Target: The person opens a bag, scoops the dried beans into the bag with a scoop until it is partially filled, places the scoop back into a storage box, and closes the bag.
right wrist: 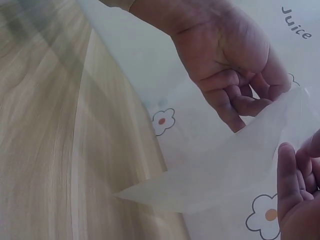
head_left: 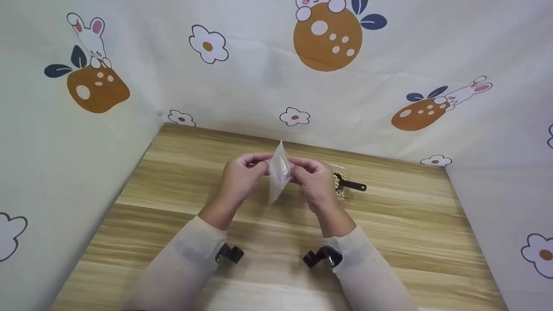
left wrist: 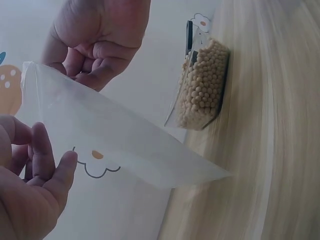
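Note:
A translucent plastic bag [head_left: 278, 179] hangs above the table between both hands, its pointed lower corner downward in the left wrist view. My left hand [head_left: 243, 177] pinches one side of the bag near its upper edge, thumb and fingertips at the film. On the opposite side, my right hand [head_left: 317, 181] pinches the bag likewise. The two sides bulge apart in the head view. Through the thin film [left wrist: 125, 130] the wall's flower print shows. Just beyond the right hand stands a clear container [left wrist: 172, 107] of round, pale yellow beans [left wrist: 202, 87].
A black scoop [head_left: 354, 185] lies in the beans, its handle sticking out to the right. The wood-grain table [head_left: 181, 172] is bounded by printed cloth walls [head_left: 259, 86] at the back and sides. Each forearm carries a small black camera [head_left: 323, 256] at the wrist.

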{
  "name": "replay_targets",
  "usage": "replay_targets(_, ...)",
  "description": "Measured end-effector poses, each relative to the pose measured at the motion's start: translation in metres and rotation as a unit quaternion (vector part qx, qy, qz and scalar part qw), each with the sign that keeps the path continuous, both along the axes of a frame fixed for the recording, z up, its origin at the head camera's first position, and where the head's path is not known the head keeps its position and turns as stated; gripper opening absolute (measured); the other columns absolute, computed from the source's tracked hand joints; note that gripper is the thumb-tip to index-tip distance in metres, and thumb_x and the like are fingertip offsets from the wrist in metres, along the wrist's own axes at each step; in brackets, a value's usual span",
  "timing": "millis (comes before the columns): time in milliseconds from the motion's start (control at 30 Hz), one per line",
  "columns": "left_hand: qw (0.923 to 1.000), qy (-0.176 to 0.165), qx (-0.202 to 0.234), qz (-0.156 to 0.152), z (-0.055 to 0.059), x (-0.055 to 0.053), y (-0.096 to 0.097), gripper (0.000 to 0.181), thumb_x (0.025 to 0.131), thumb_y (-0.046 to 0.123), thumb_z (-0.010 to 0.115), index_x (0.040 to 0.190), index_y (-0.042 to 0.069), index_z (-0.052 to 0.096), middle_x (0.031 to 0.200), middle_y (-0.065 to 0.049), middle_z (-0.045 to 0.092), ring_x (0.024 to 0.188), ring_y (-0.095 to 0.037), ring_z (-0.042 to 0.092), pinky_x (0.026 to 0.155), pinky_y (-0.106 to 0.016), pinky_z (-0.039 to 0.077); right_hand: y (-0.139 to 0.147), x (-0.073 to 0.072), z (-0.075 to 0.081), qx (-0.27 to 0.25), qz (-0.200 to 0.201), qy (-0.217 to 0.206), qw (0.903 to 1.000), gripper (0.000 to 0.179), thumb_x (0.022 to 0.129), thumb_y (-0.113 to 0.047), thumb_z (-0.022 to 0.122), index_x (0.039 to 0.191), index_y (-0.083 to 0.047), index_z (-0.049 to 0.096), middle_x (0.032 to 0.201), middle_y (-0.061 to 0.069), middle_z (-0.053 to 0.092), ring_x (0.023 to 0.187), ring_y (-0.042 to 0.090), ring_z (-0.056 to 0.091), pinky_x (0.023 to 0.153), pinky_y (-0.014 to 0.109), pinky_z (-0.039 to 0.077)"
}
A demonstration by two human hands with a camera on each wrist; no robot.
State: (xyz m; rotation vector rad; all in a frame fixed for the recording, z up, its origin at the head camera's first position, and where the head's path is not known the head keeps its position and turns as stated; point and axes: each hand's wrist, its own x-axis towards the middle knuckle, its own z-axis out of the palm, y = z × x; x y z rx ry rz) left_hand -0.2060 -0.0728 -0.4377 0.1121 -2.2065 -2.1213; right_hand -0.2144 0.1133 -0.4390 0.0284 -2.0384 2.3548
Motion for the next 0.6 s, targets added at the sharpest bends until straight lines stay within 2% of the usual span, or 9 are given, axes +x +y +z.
replay_targets(133, 0.9997, 0.003, -0.026, 0.004, 0.000, -0.001, -0.005, 0.021, 0.090, 0.019, 0.074, 0.107, 0.018, 0.085, 0.095, -0.005, 0.082, 0.091, -0.026, 0.077, 0.066, -0.025, 0.058, 0.002, -0.001, 0.001, 0.027, -0.011, -0.008, 0.9995, 0.022, 0.090, 0.002, 0.068, 0.108, 0.007, 0.079, 0.089, 0.006, 0.078, 0.072, 0.015, 0.074, 0.070, 0.030, 0.069)
replay_targets(167, 0.9995, 0.003, -0.031, 0.005, 0.000, -0.001, -0.007, 0.021, 0.090, 0.019, 0.073, 0.107, 0.018, 0.085, 0.094, -0.005, 0.082, 0.090, -0.024, 0.077, 0.066, -0.026, 0.059, 0.002, -0.001, 0.002, 0.036, -0.015, -0.013, 0.9991, 0.022, 0.089, 0.001, 0.068, 0.107, 0.005, 0.080, 0.089, 0.005, 0.078, 0.071, 0.015, 0.074, 0.064, 0.027, 0.067)
replay_targets(267, 0.9990, 0.005, -0.043, 0.012, 0.000, -0.002, -0.012, 0.020, 0.089, 0.020, 0.073, 0.105, 0.019, 0.085, 0.093, -0.005, 0.082, 0.086, -0.020, 0.076, 0.064, -0.025, 0.059, 0.006, -0.002, 0.002, 0.061, -0.030, -0.036, 0.9970, 0.021, 0.088, -0.003, 0.070, 0.106, -0.001, 0.082, 0.085, 0.003, 0.078, 0.067, 0.015, 0.073, 0.048, 0.022, 0.054)
replay_targets(367, 0.9985, 0.004, -0.052, 0.015, 0.000, -0.003, -0.017, 0.019, 0.090, 0.020, 0.073, 0.104, 0.019, 0.085, 0.093, -0.005, 0.081, 0.085, -0.019, 0.075, 0.067, -0.025, 0.061, 0.011, -0.003, 0.002, 0.076, -0.044, -0.060, 0.9943, 0.021, 0.087, -0.005, 0.070, 0.104, -0.006, 0.083, 0.082, 0.002, 0.077, 0.064, 0.015, 0.072, 0.041, 0.021, 0.041)
replay_targets(467, 0.9979, -0.003, -0.062, 0.019, 0.000, -0.004, -0.021, 0.019, 0.090, 0.020, 0.072, 0.104, 0.020, 0.085, 0.090, -0.005, 0.080, 0.085, -0.019, 0.075, 0.065, -0.023, 0.059, 0.015, -0.005, 0.001, 0.076, -0.050, -0.072, 0.9932, 0.022, 0.087, -0.005, 0.071, 0.105, -0.008, 0.084, 0.083, 0.002, 0.078, 0.065, 0.014, 0.071, 0.042, 0.023, 0.046)
replay_targets(600, 0.9967, -0.015, -0.076, 0.025, 0.000, -0.004, -0.026, 0.018, 0.091, 0.022, 0.072, 0.103, 0.021, 0.085, 0.088, -0.005, 0.080, 0.085, -0.018, 0.074, 0.063, -0.023, 0.055, 0.019, -0.008, -0.001, 0.071, -0.055, -0.062, 0.9941, 0.022, 0.089, -0.003, 0.069, 0.106, -0.004, 0.083, 0.085, 0.004, 0.079, 0.065, 0.014, 0.073, 0.053, 0.027, 0.061)
